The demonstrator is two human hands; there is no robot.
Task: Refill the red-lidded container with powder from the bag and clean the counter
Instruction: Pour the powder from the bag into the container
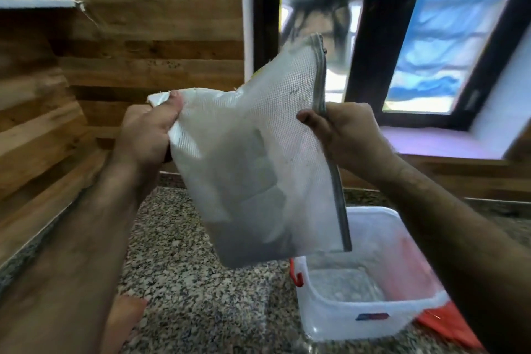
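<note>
Both forearms raised, left hand [145, 131] and right hand [349, 135] level, fingers [309, 119] curled in pinching grips.

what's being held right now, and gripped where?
The mesh zip bag: left hand pinches its upper left corner, right hand grips the zipper edge, above the open container.

the whole view is softly blurred. the mesh bag [258, 152] hides the fingers of both the left hand [146, 129] and the right hand [347, 135] behind it, and its contents show only as dim grey shapes. the bag's lower corner covers the far left rim of the open container [370, 316]. the right forearm hides most of the red lid [448, 325]. the label on the container's near wall is too blurred to read.
</note>
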